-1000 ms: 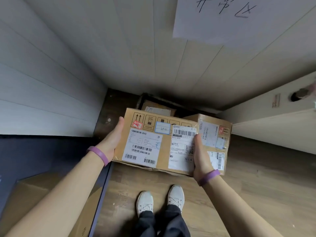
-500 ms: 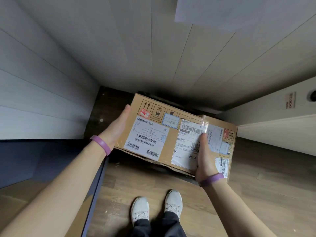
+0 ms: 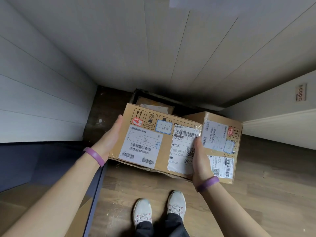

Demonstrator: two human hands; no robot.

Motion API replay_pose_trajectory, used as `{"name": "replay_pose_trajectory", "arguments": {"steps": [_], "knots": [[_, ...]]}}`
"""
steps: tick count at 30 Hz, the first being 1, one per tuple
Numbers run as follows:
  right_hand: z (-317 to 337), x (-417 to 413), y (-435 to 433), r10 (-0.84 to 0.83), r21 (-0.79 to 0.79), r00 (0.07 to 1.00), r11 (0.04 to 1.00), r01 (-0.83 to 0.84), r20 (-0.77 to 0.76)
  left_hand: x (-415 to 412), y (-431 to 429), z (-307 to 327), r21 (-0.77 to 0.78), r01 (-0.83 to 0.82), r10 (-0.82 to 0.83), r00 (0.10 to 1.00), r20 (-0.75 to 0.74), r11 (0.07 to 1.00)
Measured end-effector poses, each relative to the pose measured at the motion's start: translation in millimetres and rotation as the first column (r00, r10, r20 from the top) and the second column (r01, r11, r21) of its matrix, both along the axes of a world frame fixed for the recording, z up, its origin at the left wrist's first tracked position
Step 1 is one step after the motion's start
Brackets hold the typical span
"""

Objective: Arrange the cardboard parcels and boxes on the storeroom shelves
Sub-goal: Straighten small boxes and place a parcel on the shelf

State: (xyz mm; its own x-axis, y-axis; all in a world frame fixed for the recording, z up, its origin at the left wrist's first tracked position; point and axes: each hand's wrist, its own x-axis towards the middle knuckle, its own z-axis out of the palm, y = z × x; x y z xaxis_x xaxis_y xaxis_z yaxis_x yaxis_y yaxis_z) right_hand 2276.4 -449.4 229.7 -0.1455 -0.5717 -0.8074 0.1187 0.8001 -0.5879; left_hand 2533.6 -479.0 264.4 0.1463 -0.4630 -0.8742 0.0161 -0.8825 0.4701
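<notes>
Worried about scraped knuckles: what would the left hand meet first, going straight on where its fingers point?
Nothing near. The left hand lies along the left side of the labelled brown cardboard box, fingers aimed over dark brown floor; the white panelled wall probably comes first; depth is unclear.
</notes>
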Motion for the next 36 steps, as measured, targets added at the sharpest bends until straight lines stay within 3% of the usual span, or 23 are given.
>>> {"name": "replay_pose_trajectory", "arguments": {"steps": [6,14,27,32,36], "knots": [[-32.7,2.8,2.1,0.025,-0.028,0.997,0.999,-0.027,-0.074,-0.6,5.7,-37.7,0.000,-0.006,0.006,1.000,0.004,1.000],[-56.8,-14.0,-9.6,0.005,-0.022,0.999,1.000,-0.006,-0.040,-8.7,-9.5,-56.9,-0.072,0.140,-0.136,0.988,0.068,0.988],[-80.8,18.2,15.7,0.086,-0.126,0.983,0.986,-0.107,-0.164,4.7,15.0,-95.2,-0.061,0.116,-0.103,0.976,0.192,0.991],[-58.2,17.6,7.4,0.143,-0.027,0.962,0.988,-0.153,-0.235,5.9,14.0,-75.0,-0.060,0.146,-0.133,0.974,0.183,0.987],[9.7,27.2,-6.6,0.241,0.048,0.927,0.970,-0.237,-0.288,0.9,17.4,-17.9,-0.127,0.097,-0.078,0.985,0.152,0.987]]}}
